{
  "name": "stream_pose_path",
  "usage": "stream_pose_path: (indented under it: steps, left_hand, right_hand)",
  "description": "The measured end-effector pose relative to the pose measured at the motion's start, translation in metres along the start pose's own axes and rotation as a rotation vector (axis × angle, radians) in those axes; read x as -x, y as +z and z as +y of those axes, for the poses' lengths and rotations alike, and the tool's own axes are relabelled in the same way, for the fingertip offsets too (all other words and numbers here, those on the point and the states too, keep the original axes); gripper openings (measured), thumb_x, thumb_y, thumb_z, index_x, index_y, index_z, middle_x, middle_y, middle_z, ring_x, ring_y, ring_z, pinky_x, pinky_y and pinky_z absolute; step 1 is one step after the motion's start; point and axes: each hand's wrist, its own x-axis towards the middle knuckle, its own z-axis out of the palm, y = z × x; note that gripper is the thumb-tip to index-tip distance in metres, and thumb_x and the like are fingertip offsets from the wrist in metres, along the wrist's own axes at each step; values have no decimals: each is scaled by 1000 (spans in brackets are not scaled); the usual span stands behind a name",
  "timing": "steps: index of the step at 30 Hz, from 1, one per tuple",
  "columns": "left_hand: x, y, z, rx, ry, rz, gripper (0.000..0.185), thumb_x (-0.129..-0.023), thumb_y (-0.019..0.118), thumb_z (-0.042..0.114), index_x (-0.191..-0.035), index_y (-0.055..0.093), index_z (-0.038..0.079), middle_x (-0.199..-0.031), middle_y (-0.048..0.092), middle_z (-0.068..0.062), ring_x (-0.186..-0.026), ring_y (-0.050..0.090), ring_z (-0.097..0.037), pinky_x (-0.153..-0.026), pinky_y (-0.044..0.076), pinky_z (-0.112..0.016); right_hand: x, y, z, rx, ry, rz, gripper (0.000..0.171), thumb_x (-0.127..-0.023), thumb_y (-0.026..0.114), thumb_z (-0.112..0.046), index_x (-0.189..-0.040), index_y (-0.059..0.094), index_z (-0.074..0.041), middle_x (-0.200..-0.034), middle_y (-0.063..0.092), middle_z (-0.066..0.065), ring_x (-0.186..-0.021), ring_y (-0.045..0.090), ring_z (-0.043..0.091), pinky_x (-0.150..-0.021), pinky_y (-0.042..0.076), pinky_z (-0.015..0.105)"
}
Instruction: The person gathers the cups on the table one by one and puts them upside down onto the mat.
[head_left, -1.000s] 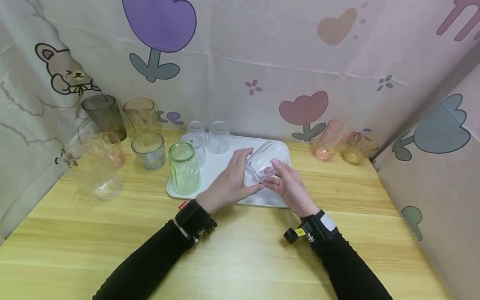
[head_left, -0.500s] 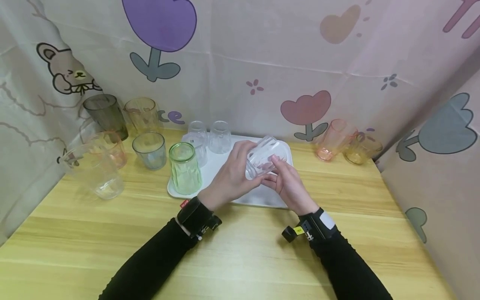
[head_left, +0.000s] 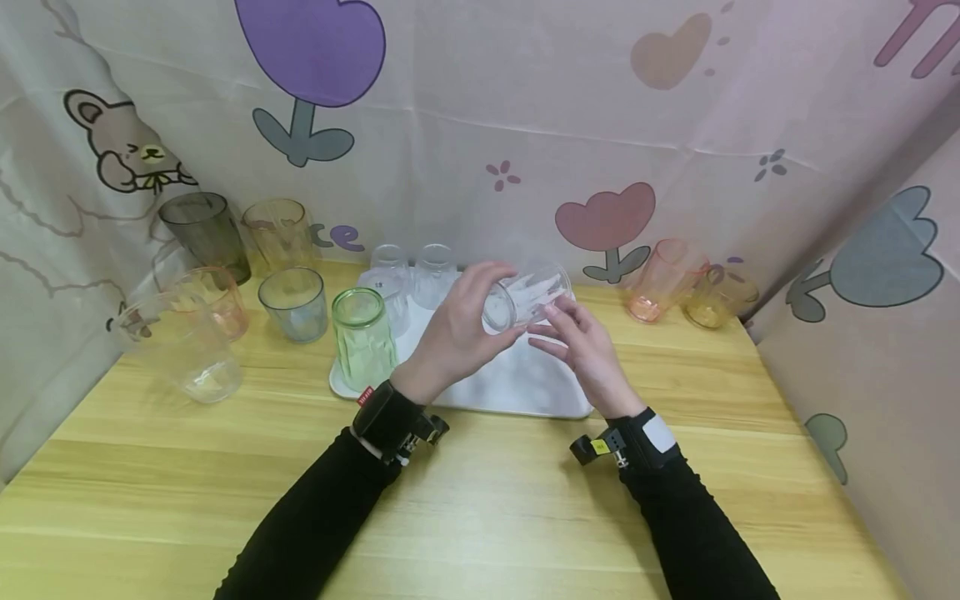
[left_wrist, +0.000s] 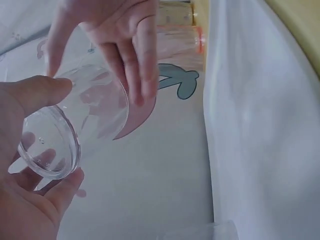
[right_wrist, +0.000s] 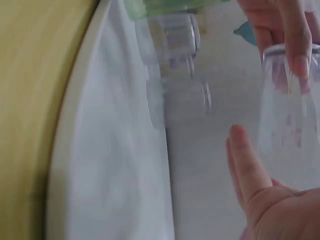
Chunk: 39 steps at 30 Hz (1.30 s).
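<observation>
My left hand (head_left: 459,332) grips a clear drinking glass (head_left: 534,293) near its thick base, with thumb and fingers curled round it. The glass is tilted above the white tray (head_left: 517,387), its mouth turned away to the right. Beside the mouth end is my right hand (head_left: 588,354), its fingers loosely extended. In the left wrist view the right hand (left_wrist: 122,40) has fairly straight fingers by the rim; whether they touch is hard to tell. An upside-down green glass (head_left: 364,340) stands on the tray's left end, with several small clear glasses (head_left: 435,279) behind it.
At the left of the wooden table (head_left: 480,508) stand a clear pitcher-like cup (head_left: 187,358), a bluish glass (head_left: 294,307), a pink glass (head_left: 217,300), a dark glass (head_left: 206,233) and an amber glass (head_left: 279,233). A pink glass (head_left: 663,279) and amber cup (head_left: 718,298) are at right.
The clear glass has been turned and raised slightly, its base now facing toward me. My right hand's fingers have loosened and spread from the glass; the left hand keeps its grip.
</observation>
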Motion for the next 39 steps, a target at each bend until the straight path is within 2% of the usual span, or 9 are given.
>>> stream_pose_path:
  steps: [3,5,8,11,19,23,26,33,39]
  left_hand:
    - [-1,-4,-1,-23,-32,10,68,-81,89,11,-139,56,0,-141,51,-20,-130,54,-32,-111,47,-36]
    - [-1,-7,-2,-36,-47,32,67,-81,90,10,-139,58,1,-139,49,-20,-127,55,-33,-105,52,-37]
    - [-2,-11,-4,-39,-56,62,67,-81,89,8,-140,59,3,-137,47,-21,-122,57,-33,-98,56,-38]
    - [-3,-14,-5,-33,-53,78,67,-83,88,8,-142,58,2,-138,47,-21,-121,57,-33,-98,56,-38]
    - [0,-14,-8,-72,-86,97,68,-85,85,10,-145,54,1,-141,49,-21,-126,55,-35,-90,57,-42]
    - [0,-13,-10,-137,-122,103,68,-86,84,11,-145,53,0,-143,52,-21,-128,53,-37,-95,54,-45]
    - [-1,-14,-11,-187,-156,95,66,-85,84,10,-143,56,-1,-142,54,-20,-127,53,-39,-102,49,-46]
    - [2,-15,-14,-258,-257,46,60,-82,85,7,-136,61,-2,-139,57,-22,-125,53,-42,-104,47,-49]
    - [5,-16,-16,-281,-408,-52,60,-88,79,13,-142,57,-1,-146,51,-22,-134,46,-42,-110,44,-52]
  right_hand:
    - [-3,-10,0,122,-24,56,70,-107,59,-29,-159,25,3,-150,45,22,-129,57,37,-100,56,34]
    - [-5,-18,0,244,-47,95,73,-105,62,-30,-161,26,1,-152,45,22,-131,56,37,-101,56,35]
    - [-7,-32,-2,475,-74,152,75,-102,66,-35,-160,32,-2,-154,47,19,-133,56,36,-104,54,44]
    - [-8,-44,-3,669,-53,185,76,-100,69,-38,-159,36,-4,-155,48,20,-134,55,40,-104,51,53]
    - [-7,-64,4,926,114,44,76,-100,67,-35,-155,37,7,-150,49,31,-127,58,48,-103,51,57]
    - [-7,-65,8,1013,144,-16,67,-100,67,-28,-150,43,9,-142,56,31,-127,58,46,-105,50,56]
    - [-8,-66,11,1048,147,-36,58,-99,67,-19,-145,48,11,-133,62,30,-118,62,41,-98,54,51]
    - [-11,-68,16,1000,184,-55,49,-99,63,-4,-142,50,14,-127,64,32,-86,72,28,-71,63,35]
    - [-12,-67,20,992,212,-75,48,-98,63,1,-142,50,14,-127,62,33,-85,72,28,-69,63,34]
